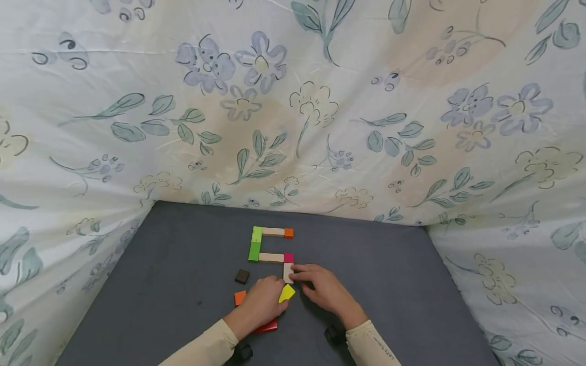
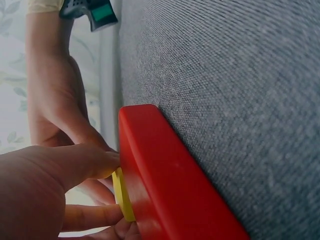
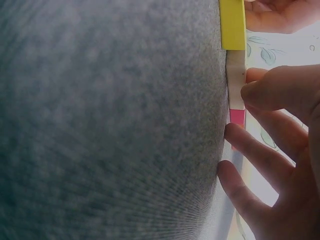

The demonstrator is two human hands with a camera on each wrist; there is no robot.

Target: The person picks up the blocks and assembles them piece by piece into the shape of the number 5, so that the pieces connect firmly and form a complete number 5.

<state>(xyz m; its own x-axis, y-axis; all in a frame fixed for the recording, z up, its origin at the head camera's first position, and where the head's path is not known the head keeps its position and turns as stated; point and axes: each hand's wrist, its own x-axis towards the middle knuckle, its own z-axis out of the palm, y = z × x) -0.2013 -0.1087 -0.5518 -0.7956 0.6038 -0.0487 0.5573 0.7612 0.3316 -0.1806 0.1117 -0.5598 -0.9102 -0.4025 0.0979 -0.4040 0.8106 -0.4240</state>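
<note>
In the head view my left hand [image 1: 263, 300] pinches a yellow block [image 1: 287, 293], set at an angle below a pale wooden block [image 1: 288, 273]. My right hand [image 1: 325, 287] comes from the right, its fingertips resting on that pale block's upper side, the thumb lower down and apart from it. Above lies a row of blocks laid flat: a pink block [image 1: 288, 257], pale blocks [image 1: 271, 257], green blocks [image 1: 254, 251] and an orange block [image 1: 289, 233]. In the left wrist view a red block [image 2: 165, 170] stands large before the yellow one.
Left of the pale block lies a dark brown block [image 1: 242, 276]. An orange block [image 1: 240, 298] and the red block sit beside and beneath my left forearm. The dark grey table [image 1: 375, 264] is bounded by flowered cloth [image 1: 320, 127] at the back and sides.
</note>
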